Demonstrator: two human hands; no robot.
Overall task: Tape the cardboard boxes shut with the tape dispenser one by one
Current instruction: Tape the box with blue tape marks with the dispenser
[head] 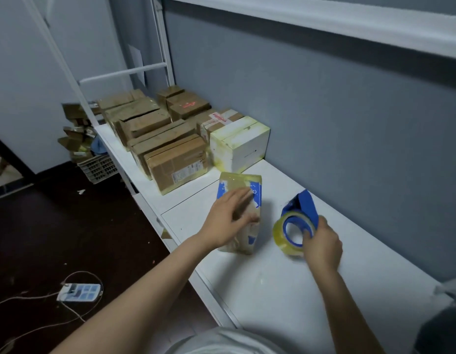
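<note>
**Current state**

- The left hand (229, 218) lies on top of the blue-and-white box (241, 183). Its fingers are extended across the upper face and are not curled round it. Motion blur hides the fingertips.
- The right hand (321, 244) grips the tape dispenser (301, 208). Its fingers are curled into the core of the tape roll (280, 233).
- The dispenser is near the box on its right, apart from it and low over the counter (273, 290). Whether it touches the counter cannot be determined.

**Work position**

- The blue-and-white box lies on the counter directly in front of the person. It is well apart from the other stock.

**Progress assessment**

- A glossy film covers the far end of the blue-and-white box. This suggests tape is already applied there. The near end is hidden under the hand.
- The brown cardboard boxes (175, 162) stand in rows at the far end of the counter, with a white box (239, 144) just beside them.
- Some of these boxes show shiny strips. At least one in the back rows shows a gap between its flaps.
- On this evidence the task is partly complete, with several boxes probably left to seal. An exact count cannot be determined.
- More boxes are piled in a basket (96, 167) on the floor beyond the counter. Their condition cannot be determined.
</note>
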